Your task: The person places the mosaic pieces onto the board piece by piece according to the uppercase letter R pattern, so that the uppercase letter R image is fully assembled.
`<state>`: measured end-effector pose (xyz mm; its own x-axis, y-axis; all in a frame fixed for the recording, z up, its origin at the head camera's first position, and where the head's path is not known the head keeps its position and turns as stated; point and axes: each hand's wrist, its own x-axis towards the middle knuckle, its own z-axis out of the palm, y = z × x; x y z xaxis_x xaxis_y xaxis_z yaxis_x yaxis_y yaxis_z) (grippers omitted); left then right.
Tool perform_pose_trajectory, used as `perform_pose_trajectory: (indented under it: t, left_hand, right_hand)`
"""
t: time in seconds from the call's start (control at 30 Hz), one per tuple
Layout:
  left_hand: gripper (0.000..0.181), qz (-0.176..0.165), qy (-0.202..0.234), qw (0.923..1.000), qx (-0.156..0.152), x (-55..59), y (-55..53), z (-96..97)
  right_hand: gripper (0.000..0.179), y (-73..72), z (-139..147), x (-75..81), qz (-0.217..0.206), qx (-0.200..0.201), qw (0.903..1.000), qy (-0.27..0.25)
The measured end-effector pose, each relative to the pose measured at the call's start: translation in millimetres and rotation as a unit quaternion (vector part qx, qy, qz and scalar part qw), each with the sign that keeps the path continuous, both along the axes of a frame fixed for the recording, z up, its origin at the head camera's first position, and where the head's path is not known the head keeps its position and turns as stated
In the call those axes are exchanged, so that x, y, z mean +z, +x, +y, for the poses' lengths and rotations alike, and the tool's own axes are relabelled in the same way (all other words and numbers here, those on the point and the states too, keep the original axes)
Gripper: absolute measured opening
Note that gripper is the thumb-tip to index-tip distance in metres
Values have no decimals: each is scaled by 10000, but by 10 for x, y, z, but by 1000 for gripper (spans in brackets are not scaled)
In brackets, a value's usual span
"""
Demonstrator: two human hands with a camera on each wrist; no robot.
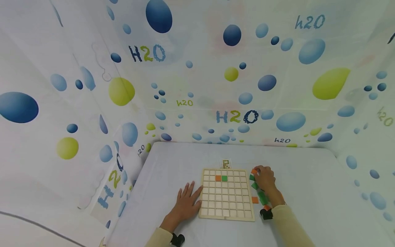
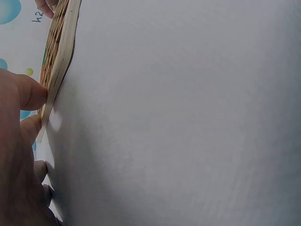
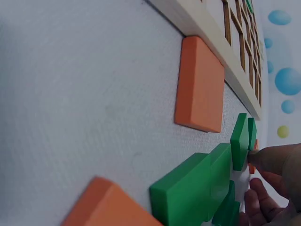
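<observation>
A wooden grid board (image 1: 226,218) lies on the table with an orange tile (image 1: 218,178) and a green tile (image 1: 224,178) side by side in its upper rows. My left hand (image 1: 185,204) rests flat at the board's left edge, fingers spread. In the left wrist view its thumb (image 2: 35,94) touches the wooden rim (image 2: 63,56). Beyond the board's upper right corner, my right hand (image 1: 266,178) pinches an orange tile (image 1: 254,171) with its thumb and fingers. Green tiles (image 3: 188,188) lie under and beside that hand, partly hidden by it.
A small pattern card (image 1: 226,163) lies behind the board. One loose orange tile (image 3: 202,87) sits against the board's right side, with another orange tile (image 3: 110,207) nearer the right wrist. A patterned curtain (image 1: 197,79) rises behind the table.
</observation>
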<state>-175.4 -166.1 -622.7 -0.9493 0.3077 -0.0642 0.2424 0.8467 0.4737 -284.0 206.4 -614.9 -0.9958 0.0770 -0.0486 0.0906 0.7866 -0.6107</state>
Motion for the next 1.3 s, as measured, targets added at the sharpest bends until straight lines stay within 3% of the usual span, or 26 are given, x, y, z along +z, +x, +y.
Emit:
perform_pose_trajectory:
  t: [0.27, 0.73, 0.97, 1.13, 1.3]
  left_hand:
    - [57, 5, 1, 10000, -24, -48, -20, -16]
    - [57, -34, -22, 10000, -27, -27, -24, -8]
    - [57, -13, 5, 10000, -19, -43, -19, -9]
    - [57, 30, -8, 10000, 7, -39, -5, -2]
    - [57, 43, -31, 10000, -16, -53, -19, -17]
  right_hand:
    - [32, -15, 30, -66, 205, 140, 9996, -91]
    - [27, 6, 60, 34, 150, 640, 9978, -101]
    - [29, 8, 65, -13, 248, 523, 9982, -178]
    - [30, -2, -11, -111, 385, 494, 9980, -40]
    - [28, 94, -199, -21, 624, 717, 9955, 35]
